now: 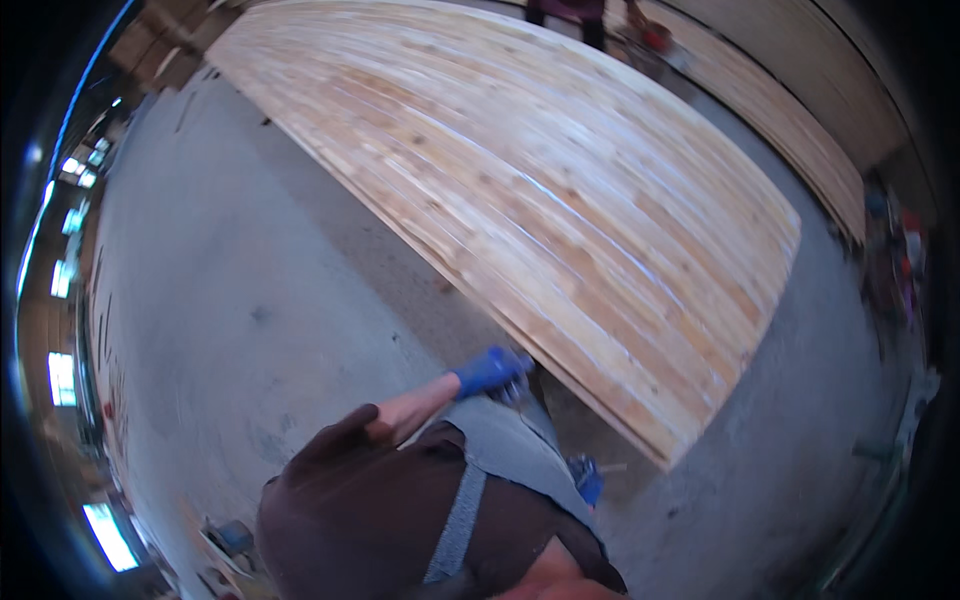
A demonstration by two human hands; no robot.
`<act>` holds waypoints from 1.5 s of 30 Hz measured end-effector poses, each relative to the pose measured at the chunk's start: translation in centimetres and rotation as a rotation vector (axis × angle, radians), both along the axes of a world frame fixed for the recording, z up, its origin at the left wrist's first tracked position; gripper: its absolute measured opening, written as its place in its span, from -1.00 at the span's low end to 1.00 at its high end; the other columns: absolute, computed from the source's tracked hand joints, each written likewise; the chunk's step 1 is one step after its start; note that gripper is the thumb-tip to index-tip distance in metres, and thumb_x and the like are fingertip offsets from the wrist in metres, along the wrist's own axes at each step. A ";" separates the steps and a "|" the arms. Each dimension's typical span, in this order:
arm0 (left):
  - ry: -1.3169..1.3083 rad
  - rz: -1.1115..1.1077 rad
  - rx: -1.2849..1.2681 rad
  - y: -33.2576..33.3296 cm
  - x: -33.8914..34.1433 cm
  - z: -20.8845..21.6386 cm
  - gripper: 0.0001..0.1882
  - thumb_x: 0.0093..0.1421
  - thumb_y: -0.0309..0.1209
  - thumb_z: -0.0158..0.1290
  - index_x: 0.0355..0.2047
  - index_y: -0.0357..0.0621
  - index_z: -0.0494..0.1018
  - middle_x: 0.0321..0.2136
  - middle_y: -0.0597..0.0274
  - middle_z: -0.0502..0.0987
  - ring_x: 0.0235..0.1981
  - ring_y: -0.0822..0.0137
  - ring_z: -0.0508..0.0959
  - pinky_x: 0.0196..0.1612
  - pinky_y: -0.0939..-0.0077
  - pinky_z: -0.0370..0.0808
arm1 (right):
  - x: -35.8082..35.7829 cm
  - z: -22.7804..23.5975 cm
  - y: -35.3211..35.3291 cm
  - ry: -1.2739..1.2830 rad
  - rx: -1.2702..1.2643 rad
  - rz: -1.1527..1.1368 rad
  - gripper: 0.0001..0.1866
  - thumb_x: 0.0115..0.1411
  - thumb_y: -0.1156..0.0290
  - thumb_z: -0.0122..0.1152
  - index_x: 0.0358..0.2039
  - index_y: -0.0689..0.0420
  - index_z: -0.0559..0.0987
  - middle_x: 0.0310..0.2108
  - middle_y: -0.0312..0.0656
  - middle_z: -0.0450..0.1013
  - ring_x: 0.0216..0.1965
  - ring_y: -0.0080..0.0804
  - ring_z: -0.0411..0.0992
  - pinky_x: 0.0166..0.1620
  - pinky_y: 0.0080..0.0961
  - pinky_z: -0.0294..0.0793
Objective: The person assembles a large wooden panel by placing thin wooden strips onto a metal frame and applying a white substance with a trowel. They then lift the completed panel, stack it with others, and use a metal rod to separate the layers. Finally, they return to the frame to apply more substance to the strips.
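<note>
A large panel of pale, knotty wood strips (560, 230) lies raised above the floor in front of me. My left hand (488, 373), in a blue glove, is beside the panel's near edge; its fingers are blurred, and I cannot see whether they touch the wood. Lower and to the right, my right hand (587, 480), also gloved in blue, is partly hidden by my grey apron (520, 445). From its fingers a thin pale stick (612, 468) juts out to the right, close to the panel's near right corner.
Across the panel stands another person (566, 14), near a container with something red (655, 40). More long boards (770, 110) lie at the far right. Grey concrete floor (230, 270) stretches to the left, with wood pieces (222, 550) at lower left. Assorted items (900, 250) stand at right.
</note>
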State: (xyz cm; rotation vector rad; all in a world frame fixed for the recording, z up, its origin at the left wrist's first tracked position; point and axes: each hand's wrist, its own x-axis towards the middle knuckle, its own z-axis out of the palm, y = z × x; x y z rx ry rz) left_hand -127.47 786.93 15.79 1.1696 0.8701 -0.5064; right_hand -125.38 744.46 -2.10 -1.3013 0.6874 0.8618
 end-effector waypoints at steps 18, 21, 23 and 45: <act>0.236 0.064 0.070 -7.9 -13.7 -12.2 -0.60 0.37 -0.08 -0.10 -0.08 -0.12 0.51 -0.36 0.10 0.68 -0.42 0.26 0.67 -0.39 0.35 0.55 | 1.9 14.4 -2.2 -0.509 0.010 0.154 -0.73 0.37 0.28 0.09 -0.10 0.20 0.56 -0.29 -0.10 0.58 -0.31 -0.20 0.60 -0.26 -0.31 0.63; 0.085 -0.034 0.084 -8.8 -12.2 -10.8 -0.52 0.38 0.03 -0.09 -0.06 -0.12 0.51 -0.30 0.09 0.67 -0.41 0.28 0.67 -0.31 0.33 0.59 | -0.3 14.4 -2.7 -0.777 -0.366 0.673 -0.75 0.32 0.30 0.16 -0.11 0.19 0.58 -0.29 -0.15 0.59 -0.26 -0.26 0.59 -0.23 -0.28 0.59; 0.068 -0.036 0.107 -8.7 -10.7 -9.3 -0.52 0.37 0.03 -0.08 -0.04 -0.13 0.50 -0.30 0.10 0.67 -0.41 0.27 0.67 -0.32 0.34 0.59 | -3.7 10.9 -5.4 -0.820 -0.535 1.137 -0.74 0.27 0.32 0.19 -0.08 0.17 0.59 -0.26 -0.15 0.59 -0.20 -0.29 0.57 -0.15 -0.26 0.55; 0.254 0.266 -0.199 -6.7 -12.8 -23.7 -0.41 0.38 0.07 -0.14 0.06 -0.23 0.44 -0.25 -0.06 0.60 -0.28 0.04 0.61 -0.19 0.18 0.60 | -1.1 13.1 -14.4 -0.443 -0.596 1.377 -0.52 0.33 0.09 -0.04 0.08 0.13 0.54 -0.04 0.01 0.57 -0.05 0.01 0.53 0.06 -0.15 0.48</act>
